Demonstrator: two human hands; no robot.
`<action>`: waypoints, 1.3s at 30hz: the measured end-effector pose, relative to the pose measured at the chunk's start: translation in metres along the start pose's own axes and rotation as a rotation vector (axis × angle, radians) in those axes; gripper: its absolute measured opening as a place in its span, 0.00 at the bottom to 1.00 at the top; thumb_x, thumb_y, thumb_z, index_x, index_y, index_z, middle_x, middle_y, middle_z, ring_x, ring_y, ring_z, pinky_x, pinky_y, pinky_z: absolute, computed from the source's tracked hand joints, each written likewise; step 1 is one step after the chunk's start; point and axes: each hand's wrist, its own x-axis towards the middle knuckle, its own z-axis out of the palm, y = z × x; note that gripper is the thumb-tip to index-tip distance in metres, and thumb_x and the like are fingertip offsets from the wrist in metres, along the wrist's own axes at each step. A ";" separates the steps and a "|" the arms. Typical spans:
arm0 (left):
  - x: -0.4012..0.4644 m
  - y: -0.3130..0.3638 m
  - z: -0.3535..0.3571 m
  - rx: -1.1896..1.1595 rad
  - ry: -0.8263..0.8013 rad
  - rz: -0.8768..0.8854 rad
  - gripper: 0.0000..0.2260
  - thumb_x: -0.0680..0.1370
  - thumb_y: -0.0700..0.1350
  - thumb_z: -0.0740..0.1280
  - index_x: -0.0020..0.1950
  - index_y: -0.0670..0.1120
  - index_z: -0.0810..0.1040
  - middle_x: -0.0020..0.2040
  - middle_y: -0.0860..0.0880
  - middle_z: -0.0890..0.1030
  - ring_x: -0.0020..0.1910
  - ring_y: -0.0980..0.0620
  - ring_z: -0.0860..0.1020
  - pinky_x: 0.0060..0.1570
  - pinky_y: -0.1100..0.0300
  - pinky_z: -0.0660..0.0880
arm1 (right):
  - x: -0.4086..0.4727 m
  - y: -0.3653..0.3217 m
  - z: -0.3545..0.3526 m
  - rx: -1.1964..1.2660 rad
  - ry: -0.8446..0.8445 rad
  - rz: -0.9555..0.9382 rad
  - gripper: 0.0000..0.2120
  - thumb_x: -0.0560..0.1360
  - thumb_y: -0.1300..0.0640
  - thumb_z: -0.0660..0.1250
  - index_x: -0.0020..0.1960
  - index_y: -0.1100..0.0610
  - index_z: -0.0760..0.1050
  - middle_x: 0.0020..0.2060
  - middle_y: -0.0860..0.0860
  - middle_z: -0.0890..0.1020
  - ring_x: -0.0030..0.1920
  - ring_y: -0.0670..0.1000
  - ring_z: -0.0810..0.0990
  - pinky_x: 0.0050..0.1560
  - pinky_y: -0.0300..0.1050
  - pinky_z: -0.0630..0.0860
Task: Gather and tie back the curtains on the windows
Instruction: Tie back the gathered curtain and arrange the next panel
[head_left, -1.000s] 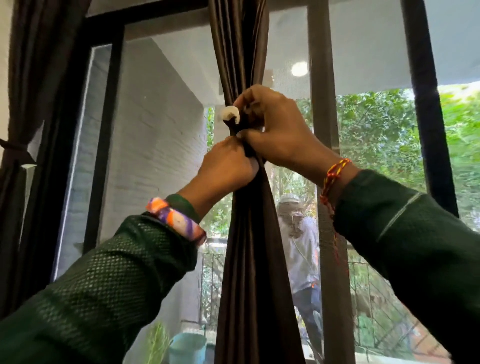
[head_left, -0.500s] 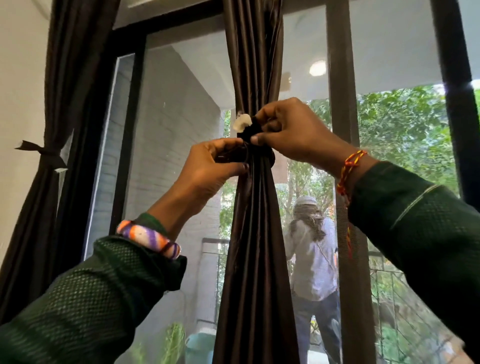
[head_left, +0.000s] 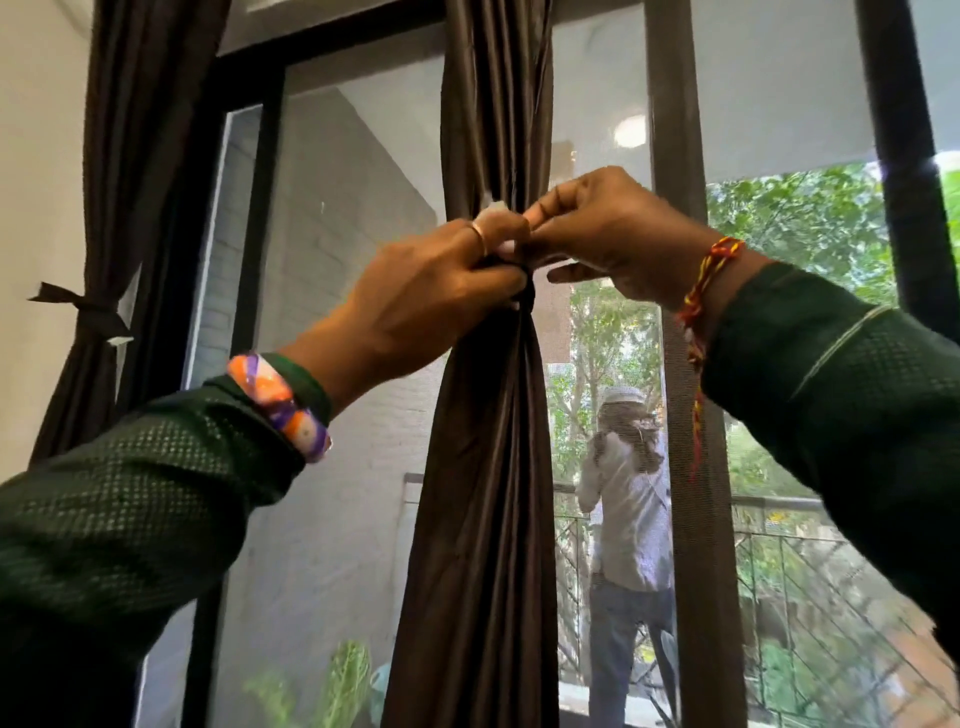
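Observation:
A dark brown curtain (head_left: 488, 493) hangs gathered into a narrow bundle in front of the window. A dark tie-back strap (head_left: 525, 291) with a white end (head_left: 493, 212) cinches it at hand height. My left hand (head_left: 431, 291) grips the strap and the bundle from the left. From the right, my right hand (head_left: 608, 234) pinches the strap's end just above the knot. The two hands touch at the strap and hide most of it.
A second brown curtain (head_left: 119, 208) hangs at the left wall, tied with its own strap (head_left: 88, 312). The window's dark frame bars (head_left: 675, 364) stand right of the bundle. Outside, a person (head_left: 628, 519) stands by a balcony railing (head_left: 779, 545).
My left hand has moved up and right, from under the knot to over the strap, meeting my right hand. The view has shifted slightly up and left.

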 end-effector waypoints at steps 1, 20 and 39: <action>0.002 -0.003 0.002 0.053 -0.044 0.065 0.13 0.77 0.53 0.56 0.58 0.51 0.73 0.55 0.47 0.78 0.45 0.43 0.78 0.41 0.49 0.79 | 0.000 -0.001 -0.002 0.038 -0.022 0.044 0.08 0.69 0.63 0.72 0.38 0.56 0.74 0.35 0.50 0.79 0.38 0.46 0.80 0.45 0.42 0.76; 0.011 -0.020 0.031 -0.897 -0.222 -0.481 0.07 0.80 0.44 0.58 0.44 0.47 0.71 0.34 0.50 0.76 0.27 0.63 0.74 0.28 0.70 0.71 | 0.001 0.028 0.007 0.052 -0.037 -0.215 0.08 0.68 0.64 0.73 0.46 0.64 0.79 0.44 0.60 0.83 0.44 0.54 0.84 0.48 0.45 0.82; 0.015 -0.022 0.026 -0.130 -0.188 -0.383 0.19 0.72 0.48 0.68 0.59 0.43 0.71 0.50 0.42 0.79 0.46 0.44 0.78 0.45 0.51 0.77 | 0.018 0.012 0.033 -0.096 0.117 -0.119 0.12 0.80 0.54 0.58 0.42 0.59 0.72 0.35 0.58 0.81 0.32 0.51 0.80 0.32 0.43 0.76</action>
